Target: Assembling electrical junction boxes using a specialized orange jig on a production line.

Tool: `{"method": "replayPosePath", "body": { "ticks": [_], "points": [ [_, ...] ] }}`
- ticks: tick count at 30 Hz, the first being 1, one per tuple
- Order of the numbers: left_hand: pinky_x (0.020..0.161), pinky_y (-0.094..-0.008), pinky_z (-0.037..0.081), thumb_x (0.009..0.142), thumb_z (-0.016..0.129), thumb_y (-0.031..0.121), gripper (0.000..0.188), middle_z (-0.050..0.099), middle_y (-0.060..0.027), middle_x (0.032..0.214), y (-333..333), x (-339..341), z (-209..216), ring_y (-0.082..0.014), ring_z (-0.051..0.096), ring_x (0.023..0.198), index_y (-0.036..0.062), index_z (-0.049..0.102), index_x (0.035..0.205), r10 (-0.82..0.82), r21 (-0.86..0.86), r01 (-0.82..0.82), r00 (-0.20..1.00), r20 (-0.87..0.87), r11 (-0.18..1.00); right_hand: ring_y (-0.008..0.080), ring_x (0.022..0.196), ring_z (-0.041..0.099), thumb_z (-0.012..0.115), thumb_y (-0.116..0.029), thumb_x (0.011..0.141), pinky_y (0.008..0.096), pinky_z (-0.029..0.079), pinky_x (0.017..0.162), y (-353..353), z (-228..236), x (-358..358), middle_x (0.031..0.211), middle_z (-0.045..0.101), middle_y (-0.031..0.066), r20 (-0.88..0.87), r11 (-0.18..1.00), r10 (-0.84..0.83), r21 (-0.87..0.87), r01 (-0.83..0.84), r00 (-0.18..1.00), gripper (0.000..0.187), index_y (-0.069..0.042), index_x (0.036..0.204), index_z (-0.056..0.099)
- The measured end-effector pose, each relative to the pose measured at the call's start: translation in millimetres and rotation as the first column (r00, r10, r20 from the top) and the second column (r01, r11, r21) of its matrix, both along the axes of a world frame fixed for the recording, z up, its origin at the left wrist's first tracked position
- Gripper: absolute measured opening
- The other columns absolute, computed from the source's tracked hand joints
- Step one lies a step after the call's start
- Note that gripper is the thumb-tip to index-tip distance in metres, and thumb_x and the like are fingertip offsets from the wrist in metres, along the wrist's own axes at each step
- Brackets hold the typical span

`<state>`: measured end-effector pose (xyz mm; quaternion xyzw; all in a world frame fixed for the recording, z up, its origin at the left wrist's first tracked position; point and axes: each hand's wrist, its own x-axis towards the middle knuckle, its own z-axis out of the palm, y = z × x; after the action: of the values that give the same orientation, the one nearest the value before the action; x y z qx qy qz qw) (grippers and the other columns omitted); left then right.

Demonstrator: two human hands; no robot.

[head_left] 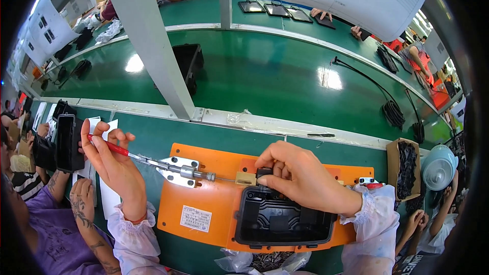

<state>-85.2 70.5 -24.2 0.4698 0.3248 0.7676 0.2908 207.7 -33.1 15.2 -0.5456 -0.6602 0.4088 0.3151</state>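
Observation:
My left hand [119,168] holds the red handle [113,146] of a metal toggle clamp [178,168], with some fingers raised around it. The clamp is bolted to an orange fixture plate [204,193], and its thin rod reaches toward a small tan block [245,178]. My right hand [300,173] is closed on a small black part [264,174] at the upper edge of an open black plastic box [285,242]. The fingers partly hide that part. The box sits on the plate, its ribbed inside facing up. A second clamp with a red handle [374,186] is beside my right wrist.
Below the box lies a plastic bag of small metal pins [272,259]. At right stand a carton of black parts [406,165] and a light-blue fan [439,168]. A grey post [147,40] rises in front of the green conveyor [254,66]. Co-workers sit on both sides.

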Motion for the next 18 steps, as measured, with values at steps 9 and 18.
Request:
{"method": "replayPosePath", "body": {
  "ticks": [9,18],
  "points": [
    [0.076,-0.0345,0.050,0.109,0.039,0.022,0.039,0.050,-0.0083,0.116,1.6,-3.2,-1.7,-0.0140,0.053,0.084,0.0059,0.037,0.144,-0.016,0.023,0.016,1.000,-0.006,1.000,0.0223,0.068,0.064,0.071,-0.003,0.085,0.0353,0.051,0.065,-1.7,-0.4,2.4,0.090,0.059,0.0135,0.037,0.998,0.035,0.054,-0.037,0.999,0.015,0.002,0.095,0.062],
    [0.076,-0.0348,0.050,0.109,0.039,0.022,0.039,0.050,-0.0081,0.116,1.2,-6.2,-2.6,-0.0137,0.053,0.084,0.0058,0.037,0.144,-0.017,0.023,0.017,1.000,-0.010,1.000,0.0249,0.069,0.065,0.070,-0.003,0.086,0.0380,0.051,0.065,-5.2,-4.1,-0.9,0.095,0.055,0.0140,0.049,0.994,0.017,0.109,-0.022,0.999,0.017,0.001,0.100,0.060]
  ]
}}
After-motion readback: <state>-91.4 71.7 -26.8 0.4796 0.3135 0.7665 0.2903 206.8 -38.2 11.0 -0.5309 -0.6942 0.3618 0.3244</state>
